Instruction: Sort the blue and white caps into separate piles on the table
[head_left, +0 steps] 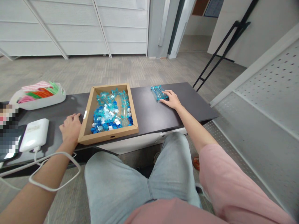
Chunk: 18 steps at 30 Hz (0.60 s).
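Observation:
My right hand [172,99] is at the right end of a neat row of clear blue plastic pieces [157,93], lying side by side on the dark table. Its thumb and fingers close around the end of the row. They look like small narrow-waisted tubes. Flat on the table rests my left hand [71,126], with nothing in it, next to the left wall of a cardboard box [107,137]. Inside the box are more clear blue pieces [105,98] and a heap of blue and white caps [109,119].
A white basket [46,101] of colourful striped items stands at the far left. Nearer are a white power bank [35,133] and a dark phone-like device [11,143]. A white cable [56,189] loops around my left forearm. A perforated panel [268,93] stands right of the table [149,119].

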Each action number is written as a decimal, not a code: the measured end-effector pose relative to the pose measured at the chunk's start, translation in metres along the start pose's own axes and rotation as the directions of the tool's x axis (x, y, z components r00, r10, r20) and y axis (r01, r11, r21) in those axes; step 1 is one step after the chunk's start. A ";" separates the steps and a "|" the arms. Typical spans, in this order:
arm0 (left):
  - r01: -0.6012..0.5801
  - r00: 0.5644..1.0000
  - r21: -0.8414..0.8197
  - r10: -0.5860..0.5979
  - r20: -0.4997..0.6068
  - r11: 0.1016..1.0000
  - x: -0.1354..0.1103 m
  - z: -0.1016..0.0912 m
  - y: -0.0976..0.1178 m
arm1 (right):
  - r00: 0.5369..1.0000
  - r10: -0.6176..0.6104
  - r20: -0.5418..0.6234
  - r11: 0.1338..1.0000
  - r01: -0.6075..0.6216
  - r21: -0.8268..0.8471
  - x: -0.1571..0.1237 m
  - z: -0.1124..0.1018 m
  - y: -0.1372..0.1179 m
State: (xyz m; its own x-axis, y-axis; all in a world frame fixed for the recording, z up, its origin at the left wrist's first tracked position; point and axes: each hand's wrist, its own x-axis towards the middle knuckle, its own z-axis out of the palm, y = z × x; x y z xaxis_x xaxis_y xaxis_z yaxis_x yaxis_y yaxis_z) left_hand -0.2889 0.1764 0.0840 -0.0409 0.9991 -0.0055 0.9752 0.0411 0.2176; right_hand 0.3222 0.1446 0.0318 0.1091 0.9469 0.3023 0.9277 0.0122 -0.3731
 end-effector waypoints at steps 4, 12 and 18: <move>-0.013 1.000 0.002 0.013 -0.016 1.000 -0.002 0.000 0.001 | 1.000 -0.031 0.000 0.999 0.031 -0.022 -0.003 -0.003 -0.005; -0.011 1.000 -0.027 0.011 -0.008 1.000 0.000 0.000 0.000 | 0.996 0.061 -0.061 0.996 -0.065 -0.060 -0.001 -0.001 -0.008; -0.020 1.000 -0.045 0.020 -0.008 0.999 -0.004 -0.002 0.002 | 0.993 0.057 -0.102 0.996 -0.063 -0.063 -0.004 -0.005 -0.006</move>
State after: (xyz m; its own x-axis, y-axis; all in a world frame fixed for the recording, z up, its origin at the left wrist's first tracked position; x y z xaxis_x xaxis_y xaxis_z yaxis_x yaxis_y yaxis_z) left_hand -0.2875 0.1725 0.0859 -0.0236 0.9997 0.0068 0.9651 0.0210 0.2612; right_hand 0.3179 0.1392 0.0375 0.1974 0.9086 0.3681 0.9397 -0.0683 -0.3352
